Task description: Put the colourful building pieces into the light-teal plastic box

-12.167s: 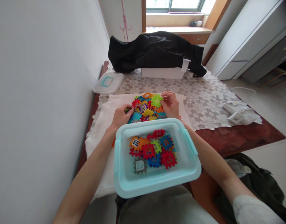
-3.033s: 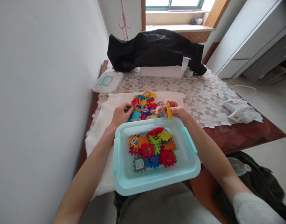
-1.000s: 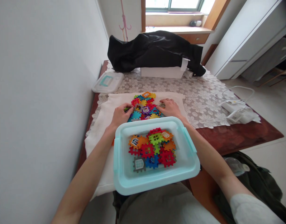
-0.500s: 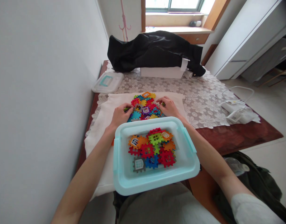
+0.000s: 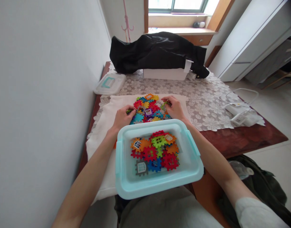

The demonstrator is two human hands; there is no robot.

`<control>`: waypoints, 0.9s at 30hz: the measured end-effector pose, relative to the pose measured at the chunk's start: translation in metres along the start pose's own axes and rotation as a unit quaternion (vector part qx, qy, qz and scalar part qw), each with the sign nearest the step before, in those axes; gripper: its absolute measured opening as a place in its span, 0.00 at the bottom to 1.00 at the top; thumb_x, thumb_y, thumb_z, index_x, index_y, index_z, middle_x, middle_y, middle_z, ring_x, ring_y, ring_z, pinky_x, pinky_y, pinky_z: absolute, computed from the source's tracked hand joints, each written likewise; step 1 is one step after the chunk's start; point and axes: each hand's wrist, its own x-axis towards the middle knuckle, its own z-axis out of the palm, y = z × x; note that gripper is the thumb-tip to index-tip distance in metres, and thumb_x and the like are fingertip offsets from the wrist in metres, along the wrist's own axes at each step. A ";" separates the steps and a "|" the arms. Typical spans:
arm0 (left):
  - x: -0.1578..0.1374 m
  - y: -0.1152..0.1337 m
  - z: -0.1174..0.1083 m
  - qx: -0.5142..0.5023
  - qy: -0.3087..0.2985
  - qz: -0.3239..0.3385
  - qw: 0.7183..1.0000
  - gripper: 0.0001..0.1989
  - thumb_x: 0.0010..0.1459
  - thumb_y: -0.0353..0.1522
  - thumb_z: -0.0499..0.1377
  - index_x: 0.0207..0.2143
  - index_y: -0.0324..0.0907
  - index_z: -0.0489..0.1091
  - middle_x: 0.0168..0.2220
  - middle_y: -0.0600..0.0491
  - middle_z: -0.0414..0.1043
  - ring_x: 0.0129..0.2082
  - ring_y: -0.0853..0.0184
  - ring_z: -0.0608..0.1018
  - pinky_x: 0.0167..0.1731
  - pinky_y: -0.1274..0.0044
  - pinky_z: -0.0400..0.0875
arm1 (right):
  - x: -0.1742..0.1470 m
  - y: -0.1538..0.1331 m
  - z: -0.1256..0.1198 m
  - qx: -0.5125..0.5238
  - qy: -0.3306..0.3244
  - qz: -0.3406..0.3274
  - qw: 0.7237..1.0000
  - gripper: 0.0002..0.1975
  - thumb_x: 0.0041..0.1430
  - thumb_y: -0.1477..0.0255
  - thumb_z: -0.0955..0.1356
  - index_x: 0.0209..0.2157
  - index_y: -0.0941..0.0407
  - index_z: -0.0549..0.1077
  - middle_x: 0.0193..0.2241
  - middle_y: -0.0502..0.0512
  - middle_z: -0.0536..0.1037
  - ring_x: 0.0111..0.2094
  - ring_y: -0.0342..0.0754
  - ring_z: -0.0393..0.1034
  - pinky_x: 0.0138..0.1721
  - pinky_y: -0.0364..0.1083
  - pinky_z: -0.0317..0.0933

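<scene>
Right hand (image 5: 174,107) holding seemingly green piece (image 5: 164,104), beside colourful pile (image 5: 148,112)

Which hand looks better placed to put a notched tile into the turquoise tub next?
Probably the right hand: it pinches a green notched tile just beyond the turquoise tub. The left hand is at the left side of the tile pile, covering too much to show a clear grip.

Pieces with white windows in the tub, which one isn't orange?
The gray piece, at the tub's lower left in the picture. The upper-left piece and upper-right piece with white windows are both orange.
</scene>
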 end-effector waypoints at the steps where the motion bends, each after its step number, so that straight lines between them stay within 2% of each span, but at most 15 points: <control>1: 0.000 0.000 0.000 0.000 0.000 -0.001 1.000 0.14 0.66 0.44 0.63 0.44 0.46 0.84 0.47 0.46 0.88 0.48 0.52 0.86 0.56 0.63 0.78 | 0.000 -0.001 -0.001 -0.004 0.007 -0.005 1.000 0.21 0.63 0.77 0.64 0.51 0.51 0.82 0.52 0.60 0.85 0.55 0.56 0.80 0.60 0.55 0.75; 6: 0.000 -0.001 0.000 -0.001 0.001 -0.001 1.000 0.14 0.66 0.44 0.64 0.44 0.46 0.84 0.47 0.46 0.88 0.48 0.52 0.86 0.55 0.63 0.78 | -0.001 -0.004 -0.003 -0.030 0.025 -0.020 0.999 0.16 0.69 0.74 0.65 0.51 0.51 0.82 0.54 0.61 0.83 0.57 0.57 0.78 0.63 0.55 0.73; 11: 0.000 -0.001 0.000 -0.007 -0.001 -0.001 1.000 0.15 0.66 0.45 0.64 0.44 0.45 0.84 0.47 0.46 0.88 0.48 0.52 0.86 0.53 0.63 0.78 | -0.001 0.003 0.002 0.029 0.038 -0.046 0.998 0.13 0.72 0.71 0.66 0.51 0.52 0.81 0.53 0.61 0.83 0.54 0.57 0.79 0.60 0.55 0.74; 14: 0.000 0.000 0.001 -0.006 0.000 0.000 1.000 0.16 0.65 0.45 0.63 0.44 0.45 0.84 0.46 0.46 0.87 0.48 0.52 0.86 0.54 0.63 0.77 | 0.000 0.009 0.006 0.040 0.013 -0.050 0.998 0.13 0.69 0.72 0.68 0.49 0.52 0.82 0.50 0.60 0.85 0.51 0.56 0.81 0.58 0.55 0.76; 19: 0.000 0.000 0.000 0.000 0.001 0.000 1.000 0.15 0.66 0.44 0.63 0.44 0.45 0.84 0.46 0.46 0.88 0.48 0.52 0.86 0.54 0.63 0.77 | 0.002 0.016 0.008 -0.005 -0.051 -0.054 0.997 0.14 0.64 0.76 0.70 0.47 0.51 0.84 0.49 0.58 0.87 0.50 0.55 0.82 0.58 0.55 0.75; 27: 0.000 -0.001 0.001 0.001 0.002 0.003 1.000 0.14 0.66 0.44 0.64 0.44 0.45 0.84 0.46 0.46 0.88 0.48 0.53 0.86 0.54 0.64 0.78 | 0.001 0.016 0.004 -0.042 -0.087 -0.032 0.995 0.10 0.66 0.72 0.73 0.47 0.51 0.85 0.50 0.58 0.88 0.46 0.54 0.82 0.54 0.53 0.75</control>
